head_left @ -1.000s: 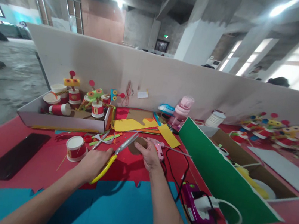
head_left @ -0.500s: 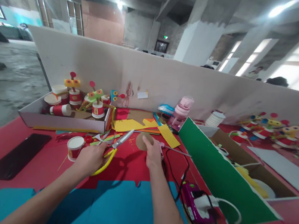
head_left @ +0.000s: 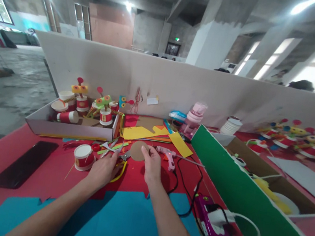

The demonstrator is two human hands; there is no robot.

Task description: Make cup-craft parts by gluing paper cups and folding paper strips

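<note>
Dull card disc (head_left: 137,152), smooth plastic glue gun (head_left: 170,160)
The disc looks like brown cardboard. The yellow scissor handle (head_left: 122,171) is partly hidden, but seems shiny plastic.

The cardboard disc (head_left: 137,152) sits at the fingertips of my right hand (head_left: 153,168), with the glue gun (head_left: 170,160) just right of them. My left hand (head_left: 103,170) is at the scissors (head_left: 121,172), left of the disc. A paper cup (head_left: 83,157) stands left of that hand; the phone (head_left: 24,164) lies farther left. Behind the cup, an open box (head_left: 66,130) holds paper-cup figures (head_left: 105,117). Paper sheets (head_left: 135,133) lie behind the disc, and beyond them runs the partition (head_left: 166,77). To my right, a power strip (head_left: 204,214) lies left of a divided box (head_left: 238,190).
</note>
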